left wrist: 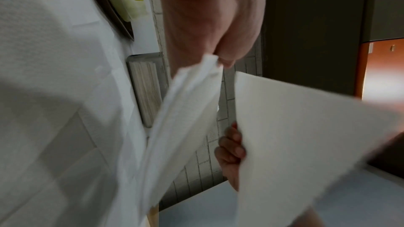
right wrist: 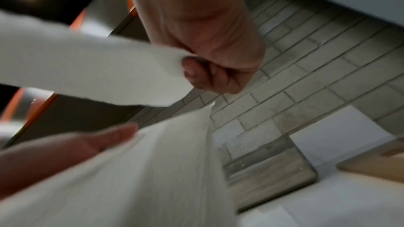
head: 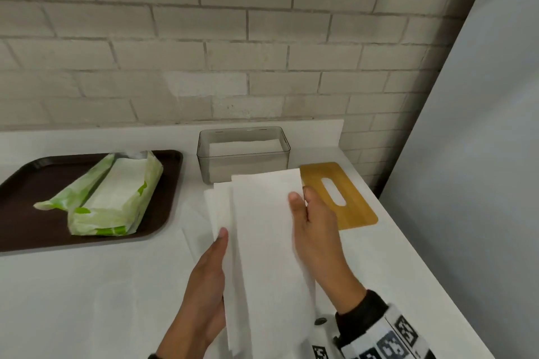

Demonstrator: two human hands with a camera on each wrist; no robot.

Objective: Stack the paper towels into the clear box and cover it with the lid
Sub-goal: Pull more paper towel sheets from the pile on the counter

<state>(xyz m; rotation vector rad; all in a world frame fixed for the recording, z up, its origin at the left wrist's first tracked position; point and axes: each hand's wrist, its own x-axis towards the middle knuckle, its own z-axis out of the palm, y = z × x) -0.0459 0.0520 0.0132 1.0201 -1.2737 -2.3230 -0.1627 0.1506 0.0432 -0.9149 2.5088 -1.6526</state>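
1. L hand [head: 204, 280] grips a bunch of folded paper towels [head: 233, 227] from the left edge, thumb on top, held above the white counter [head: 87, 285].
2. R hand [head: 318, 230] pinches the top towel sheet [head: 262, 242] at its right edge, thumb vs fingers.
3. Clear box [head: 243, 154] w/ some towels inside stands at the wall, just behind the held stack.
4. Wooden slotted lid [head: 338, 195] lies flat, right of the box.
5. Green-white towel pack [head: 113, 198] lies open on the brown tray [head: 29, 183], left.
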